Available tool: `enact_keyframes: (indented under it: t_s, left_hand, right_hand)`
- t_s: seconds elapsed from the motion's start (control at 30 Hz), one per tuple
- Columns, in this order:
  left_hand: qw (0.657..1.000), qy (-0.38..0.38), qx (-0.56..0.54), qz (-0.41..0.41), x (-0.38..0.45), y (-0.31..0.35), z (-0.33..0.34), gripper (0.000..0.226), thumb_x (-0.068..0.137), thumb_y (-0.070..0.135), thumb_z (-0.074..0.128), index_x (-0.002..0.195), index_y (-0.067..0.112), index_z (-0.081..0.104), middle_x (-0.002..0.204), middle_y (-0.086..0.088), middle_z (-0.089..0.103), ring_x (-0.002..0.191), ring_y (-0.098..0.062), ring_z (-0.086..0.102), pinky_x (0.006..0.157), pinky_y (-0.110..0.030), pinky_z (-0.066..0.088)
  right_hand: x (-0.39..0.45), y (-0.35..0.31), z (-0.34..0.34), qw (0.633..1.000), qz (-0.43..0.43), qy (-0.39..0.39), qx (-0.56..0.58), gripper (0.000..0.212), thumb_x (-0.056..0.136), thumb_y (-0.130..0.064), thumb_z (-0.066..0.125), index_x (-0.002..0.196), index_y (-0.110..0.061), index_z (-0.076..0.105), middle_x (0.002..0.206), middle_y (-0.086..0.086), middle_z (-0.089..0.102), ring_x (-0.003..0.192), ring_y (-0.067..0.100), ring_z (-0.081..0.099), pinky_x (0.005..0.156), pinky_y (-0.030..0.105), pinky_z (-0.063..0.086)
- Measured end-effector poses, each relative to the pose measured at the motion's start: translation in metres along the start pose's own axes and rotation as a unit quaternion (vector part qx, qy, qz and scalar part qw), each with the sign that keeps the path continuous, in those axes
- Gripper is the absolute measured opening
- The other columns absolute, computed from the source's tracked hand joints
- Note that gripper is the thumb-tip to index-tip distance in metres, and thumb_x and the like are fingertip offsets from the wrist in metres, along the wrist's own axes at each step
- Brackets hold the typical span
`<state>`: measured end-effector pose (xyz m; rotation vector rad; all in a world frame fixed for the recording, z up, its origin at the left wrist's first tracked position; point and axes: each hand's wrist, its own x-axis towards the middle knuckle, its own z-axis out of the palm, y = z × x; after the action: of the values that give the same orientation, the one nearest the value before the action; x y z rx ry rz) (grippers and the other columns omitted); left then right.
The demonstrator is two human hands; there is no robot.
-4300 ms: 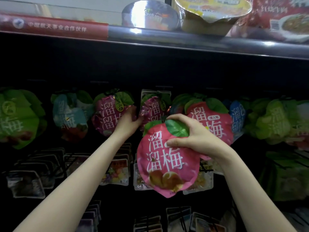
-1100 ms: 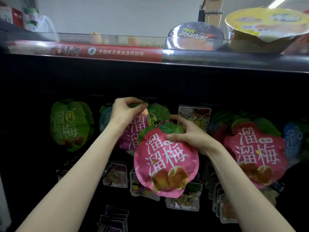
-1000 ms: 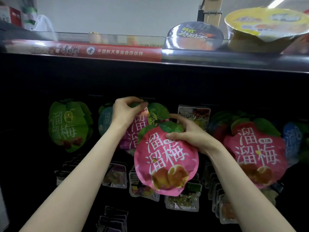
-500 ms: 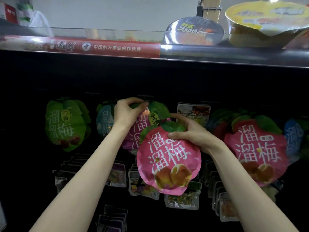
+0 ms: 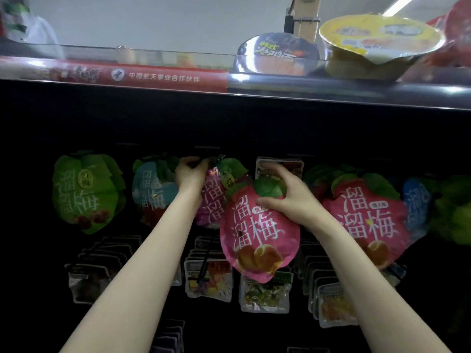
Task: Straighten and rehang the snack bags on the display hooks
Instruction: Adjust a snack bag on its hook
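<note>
Shelf strip (image 5: 158, 78): reads 中国航天事业合作伙伴.
Pink bag (image 5: 257, 238): 溜溜梅, centre, off its hook.
Right hand (image 5: 288, 197): grips its green top.
Left hand (image 5: 190, 174): at 11 o'clock, pinches the magenta bag (image 5: 212, 200); hook hidden.

Both hands (image 5: 190, 174) (image 5: 288, 197) raised (fingers curled)

The pink plum-shaped bag (image 5: 258, 233) I hold hangs tilted, off any hook, overlapping the magenta bag (image 5: 212, 200) behind.
</note>
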<state>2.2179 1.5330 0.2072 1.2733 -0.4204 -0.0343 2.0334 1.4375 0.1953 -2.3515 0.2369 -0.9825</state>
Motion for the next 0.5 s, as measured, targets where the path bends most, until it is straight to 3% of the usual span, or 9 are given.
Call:
enact_keyframes:
  t_s: [0.1,0.2,0.3,0.4,0.5]
  left_hand:
    - [0.974,0.104,0.054,0.193,-0.028,-0.016,-0.009,0.011,0.089,0.006,0.052,0.097,0.013,0.053,0.110,-0.010,0.053,0.103,-0.024,0.051,0.086,-0.027,0.040]
    - [0.939,0.076,0.087,0.324,-0.072,-0.028,-0.010,0.014,0.087,0.004,0.050,0.094,0.015,0.051,0.100,0.001,0.046,0.098,-0.019,0.048,0.084,-0.023,0.037]
    - [0.942,-0.079,0.127,0.300,-0.097,-0.032,0.003,0.022,0.089,0.011,0.054,0.110,0.014,0.050,0.107,0.003,0.050,0.102,-0.011,0.050,0.086,-0.016,0.038]
    - [0.946,-0.274,0.059,0.164,-0.114,-0.019,0.019,0.027,0.093,0.022,0.053,0.119,0.023,0.045,0.106,0.001,0.058,0.093,-0.008,0.060,0.069,-0.013,0.050]
    - [0.923,-0.338,0.039,0.178,-0.127,-0.010,0.040,0.023,0.094,0.019,0.051,0.114,0.031,0.047,0.106,-0.001,0.061,0.092,-0.011,0.063,0.069,-0.020,0.054]
  right_hand:
    - [-0.014,0.001,-0.015,0.999,-0.004,0.049,0.021,0.052,0.075,-0.018,0.077,0.122,-0.025,0.054,0.112,-0.015,0.058,0.105,0.007,0.059,0.088,0.022,0.049]
    - [-0.029,0.002,-0.027,0.995,0.016,0.078,0.062,0.040,0.076,-0.017,0.076,0.111,-0.025,0.060,0.101,-0.010,0.063,0.088,0.006,0.065,0.074,0.022,0.055]
    - [-0.047,0.003,-0.040,0.988,0.033,0.108,0.104,0.036,0.076,-0.016,0.076,0.108,-0.025,0.061,0.099,-0.007,0.065,0.083,0.012,0.068,0.067,0.025,0.058]
    - [-0.066,0.004,-0.057,0.977,0.047,0.142,0.154,0.032,0.075,-0.016,0.075,0.102,-0.027,0.063,0.096,-0.004,0.067,0.079,0.012,0.070,0.062,0.024,0.057]
    - [-0.083,0.010,-0.081,0.971,0.060,0.171,0.158,0.030,0.076,-0.015,0.073,0.104,-0.022,0.063,0.095,0.000,0.068,0.077,0.014,0.070,0.060,0.023,0.056]
